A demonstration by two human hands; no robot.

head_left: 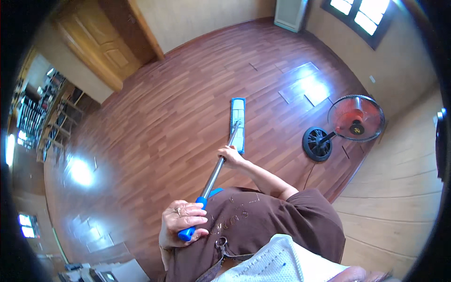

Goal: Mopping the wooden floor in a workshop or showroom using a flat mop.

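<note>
Mop slants over the floor, its flat head lying on the boards just off the middle of the view, toward 12 o'clock. From it the pole runs toward 7 o'clock. The person's right grip is clamped round the pole; the left grip is clamped round the blue handle. Outward, a fan stands at 3 o'clock, a door at 10.

Open plank floor either side of the flat mop head and ahead to the far edge. Pedestal fan obstructs near right edge; passable lane between. White cabinet takes far right corner. Wooden-legged furniture lines left edge.
</note>
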